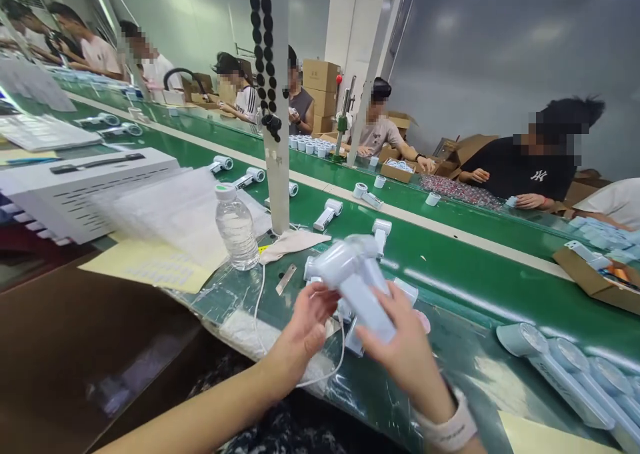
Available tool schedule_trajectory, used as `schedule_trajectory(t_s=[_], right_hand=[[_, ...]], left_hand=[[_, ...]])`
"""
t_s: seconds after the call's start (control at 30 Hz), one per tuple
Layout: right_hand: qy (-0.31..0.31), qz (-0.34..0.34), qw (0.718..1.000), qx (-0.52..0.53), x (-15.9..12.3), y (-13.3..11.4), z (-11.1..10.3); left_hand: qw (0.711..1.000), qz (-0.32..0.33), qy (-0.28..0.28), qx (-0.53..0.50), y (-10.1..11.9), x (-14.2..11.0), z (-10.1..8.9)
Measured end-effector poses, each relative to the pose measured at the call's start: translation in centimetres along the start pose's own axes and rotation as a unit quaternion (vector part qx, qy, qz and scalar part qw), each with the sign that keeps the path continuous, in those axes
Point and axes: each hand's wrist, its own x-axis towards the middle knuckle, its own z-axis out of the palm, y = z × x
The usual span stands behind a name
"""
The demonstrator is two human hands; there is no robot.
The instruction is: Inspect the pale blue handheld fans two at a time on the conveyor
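A light-blue handheld device [367, 304] with a round, barrel-like head and a straight handle hangs above the bench, somewhat smeared by motion. My right hand [403, 337] grips its handle between thumb and fingers. Just left of the device is my left hand [305, 331], its fingers apart and bent; whether the fingertips touch the head I cannot tell. More light-blue devices lie beneath and behind my hands, partly hidden by them. A white cable [343, 357] loops across the bench between my wrists.
A green conveyor belt [460, 261] carries several similar devices. Left are a water bottle [235, 231], a pale cloth [295, 244], a metal strip [286, 279] and yellow sheets [150, 264]. Finished-looking devices [560, 374] lie in a row at right. Beyond the belt, several people sit working. A metal post [277, 141] rises ahead.
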Motion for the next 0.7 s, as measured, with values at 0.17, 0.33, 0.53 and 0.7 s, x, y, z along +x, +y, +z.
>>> schedule_trajectory(t_s=[0.17, 0.33, 0.53, 0.7], right_hand=[[0.035, -0.080, 0.995, -0.051, -3.9, -2.8, 4.9], [0.037, -0.138, 0.986, -0.092, -4.3, -3.3, 5.8], [-0.005, -0.150, 0.973, -0.175, -4.8, -7.2, 4.2], [-0.052, -0.189, 0.964, -0.178, -4.5, -9.1, 3.4]], left_hand=[[0.972, -0.091, 0.074, -0.203, 0.9, 0.4, 0.9], [0.936, -0.195, 0.114, -0.271, 0.9, -0.3, -0.1], [0.937, -0.197, 0.033, -0.286, 0.6, -0.8, -1.7], [0.962, -0.136, 0.025, -0.236, 1.0, 0.7, -3.2]])
